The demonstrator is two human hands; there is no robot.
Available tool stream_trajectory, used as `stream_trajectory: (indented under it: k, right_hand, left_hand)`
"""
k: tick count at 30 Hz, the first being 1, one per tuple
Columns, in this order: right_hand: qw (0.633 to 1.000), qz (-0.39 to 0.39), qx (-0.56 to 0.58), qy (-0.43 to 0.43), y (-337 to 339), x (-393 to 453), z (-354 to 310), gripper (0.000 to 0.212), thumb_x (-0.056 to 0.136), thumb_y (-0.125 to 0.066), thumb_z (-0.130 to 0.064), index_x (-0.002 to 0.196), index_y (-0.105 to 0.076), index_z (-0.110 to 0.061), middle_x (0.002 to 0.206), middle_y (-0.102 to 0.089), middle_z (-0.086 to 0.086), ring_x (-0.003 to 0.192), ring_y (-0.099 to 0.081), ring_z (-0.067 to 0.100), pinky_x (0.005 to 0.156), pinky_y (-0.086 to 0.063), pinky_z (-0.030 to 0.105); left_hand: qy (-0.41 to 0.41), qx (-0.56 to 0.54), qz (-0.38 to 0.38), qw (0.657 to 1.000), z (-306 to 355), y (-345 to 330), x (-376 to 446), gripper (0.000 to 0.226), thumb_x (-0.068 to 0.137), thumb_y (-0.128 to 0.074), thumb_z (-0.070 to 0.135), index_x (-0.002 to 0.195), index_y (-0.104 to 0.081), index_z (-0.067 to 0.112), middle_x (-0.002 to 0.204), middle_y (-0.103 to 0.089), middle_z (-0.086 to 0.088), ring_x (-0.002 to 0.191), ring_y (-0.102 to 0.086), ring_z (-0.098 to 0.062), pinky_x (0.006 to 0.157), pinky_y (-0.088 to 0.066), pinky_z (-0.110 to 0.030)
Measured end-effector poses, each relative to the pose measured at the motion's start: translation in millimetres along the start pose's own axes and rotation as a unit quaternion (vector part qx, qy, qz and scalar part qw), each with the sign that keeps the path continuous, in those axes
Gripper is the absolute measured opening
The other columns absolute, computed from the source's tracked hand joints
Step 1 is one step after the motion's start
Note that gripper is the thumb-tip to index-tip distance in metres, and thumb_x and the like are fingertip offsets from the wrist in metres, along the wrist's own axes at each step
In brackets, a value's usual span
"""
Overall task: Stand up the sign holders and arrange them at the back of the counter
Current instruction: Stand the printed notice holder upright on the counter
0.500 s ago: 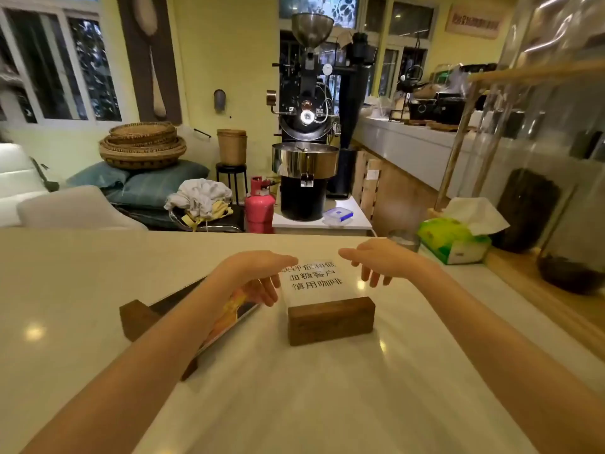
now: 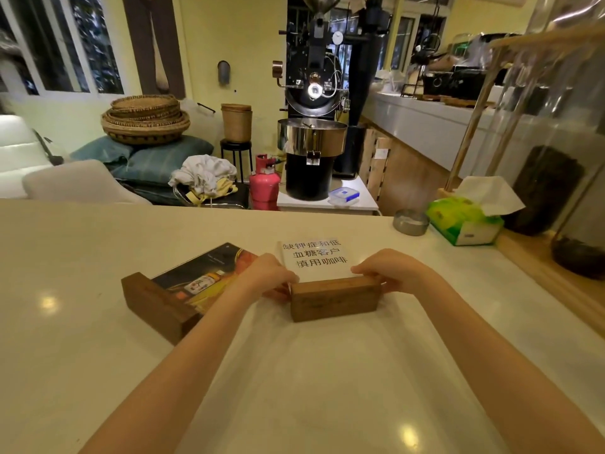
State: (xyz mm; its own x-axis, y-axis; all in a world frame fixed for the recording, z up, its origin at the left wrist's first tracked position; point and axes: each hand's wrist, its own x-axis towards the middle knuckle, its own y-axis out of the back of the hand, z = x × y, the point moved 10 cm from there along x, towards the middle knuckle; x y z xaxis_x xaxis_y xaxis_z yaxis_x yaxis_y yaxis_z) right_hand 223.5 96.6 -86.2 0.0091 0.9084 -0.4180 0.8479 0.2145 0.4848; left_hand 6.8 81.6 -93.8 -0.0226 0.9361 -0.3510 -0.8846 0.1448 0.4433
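Note:
Two sign holders lie flat on the pale counter. The nearer one has a wooden base block and a clear panel with black Chinese text pointing away from me. My left hand grips the left end of that block and my right hand grips its right end and top edge. The second holder, left of it, has a dark wooden base and a picture panel showing a bottle; my left forearm crosses over its right corner.
A metal ashtray and a green tissue box stand at the counter's back right. A wooden ledge with glass jars runs along the right side. Beyond the counter's far edge are a coffee roaster and a pink gas cylinder.
Both hands have dropped from hovering over the text panel onto the ends of its wooden base. The view has tilted down slightly.

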Motion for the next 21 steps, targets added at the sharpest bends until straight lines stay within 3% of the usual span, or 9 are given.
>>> stream_trajectory:
  k: [3, 6, 7, 9, 11, 13, 15, 17, 21]
  right_hand:
    - [0.997, 0.003, 0.075, 0.008, -3.4, -3.4, 3.4, 0.035, 0.076, -0.069, -0.009, 0.108, -0.061, 0.003, 0.074, -0.061, 0.008, 0.062, -0.053, 0.014, 0.059, -0.049, 0.026]
    - [0.993, 0.017, 0.114, 0.025, -3.6, -8.5, 3.1, 0.038, 0.076, -0.068, -0.006, 0.111, -0.06, 0.007, 0.104, -0.067, 0.02, 0.072, -0.058, 0.018, 0.085, -0.051, 0.035]
    - [0.993, 0.025, 0.11, 0.033, -2.3, -10.8, 1.9, 0.037, 0.076, -0.068, -0.006, 0.111, -0.06, 0.006, 0.101, -0.067, 0.017, 0.069, -0.058, 0.016, 0.085, -0.051, 0.033]
    - [0.994, 0.041, 0.087, 0.049, 0.5, -12.5, 0.7, 0.038, 0.076, -0.069, -0.01, 0.111, -0.061, 0.002, 0.083, -0.064, 0.003, 0.066, -0.055, 0.009, 0.067, -0.052, 0.024]
    - [0.994, 0.057, 0.077, 0.06, 3.5, -12.8, 2.1, 0.04, 0.076, -0.07, -0.015, 0.114, -0.06, -0.003, 0.083, -0.06, -0.002, 0.069, -0.054, 0.008, 0.054, -0.043, 0.017]
    - [0.99, 0.071, 0.094, 0.082, 5.9, -13.0, 1.9, 0.044, 0.075, -0.071, -0.016, 0.116, -0.058, -0.005, 0.094, -0.061, 0.002, 0.073, -0.055, 0.009, 0.053, -0.042, 0.016]
    - [0.984, 0.078, 0.12, 0.105, 7.7, -14.7, -0.6, 0.04, 0.074, -0.071, -0.013, 0.112, -0.059, -0.008, 0.086, -0.061, -0.002, 0.071, -0.056, 0.006, 0.052, -0.043, 0.015]
    - [0.979, 0.08, 0.141, 0.126, 8.2, -19.4, -4.8, 0.032, 0.074, -0.071, -0.012, 0.104, -0.058, -0.014, 0.079, -0.061, -0.007, 0.07, -0.059, 0.007, 0.052, -0.045, 0.015]
    - [0.961, 0.091, 0.199, 0.17, 12.5, -23.1, -10.5, 0.036, 0.074, -0.071, -0.01, 0.109, -0.059, -0.014, 0.086, -0.069, 0.0, 0.075, -0.066, 0.011, 0.055, -0.052, 0.018]
  left_hand:
    - [-0.009, -0.028, 0.012, 1.0, -1.2, -0.8, -2.6, 0.033, 0.078, -0.067, 0.008, 0.108, -0.062, -0.005, 0.114, -0.068, -0.017, 0.097, -0.067, -0.028, 0.088, -0.056, -0.04]
    - [-0.001, -0.07, 0.008, 0.997, -3.0, -2.2, -5.6, 0.036, 0.078, -0.067, 0.005, 0.112, -0.059, -0.006, 0.109, -0.067, -0.014, 0.077, -0.066, -0.02, 0.058, -0.059, -0.024]
    - [-0.002, -0.08, 0.012, 0.997, -3.3, -0.8, -6.6, 0.04, 0.077, -0.069, 0.006, 0.113, -0.058, -0.005, 0.11, -0.067, -0.014, 0.075, -0.066, -0.019, 0.055, -0.059, -0.023]
    - [-0.016, -0.089, 0.028, 0.995, -2.4, 4.3, -7.2, 0.047, 0.074, -0.072, 0.007, 0.117, -0.056, -0.003, 0.114, -0.066, -0.016, 0.083, -0.069, -0.023, 0.069, -0.061, -0.032]
    - [-0.033, -0.097, 0.039, 0.994, 1.5, 8.2, -9.8, 0.049, 0.073, -0.073, 0.005, 0.118, -0.055, -0.002, 0.116, -0.065, -0.018, 0.09, -0.069, -0.027, 0.078, -0.06, -0.039]
    - [-0.044, -0.115, 0.039, 0.992, 5.3, 10.1, -12.4, 0.051, 0.072, -0.073, 0.002, 0.119, -0.054, -0.002, 0.116, -0.065, -0.019, 0.089, -0.069, -0.027, 0.067, -0.062, -0.034]
    - [-0.055, -0.129, 0.037, 0.989, 9.6, 12.3, -16.0, 0.051, 0.072, -0.072, 0.001, 0.119, -0.053, -0.001, 0.114, -0.065, -0.021, 0.089, -0.068, -0.029, 0.06, -0.061, -0.031]
    - [-0.075, -0.131, 0.045, 0.987, 15.4, 16.2, -20.1, 0.05, 0.073, -0.072, 0.0, 0.119, -0.053, 0.001, 0.108, -0.066, -0.02, 0.092, -0.067, -0.031, 0.064, -0.06, -0.034]
    - [-0.123, -0.119, 0.081, 0.982, 29.5, 26.6, -29.1, 0.044, 0.074, -0.071, 0.001, 0.114, -0.055, 0.005, 0.1, -0.068, -0.018, 0.093, -0.067, -0.032, 0.073, -0.06, -0.044]
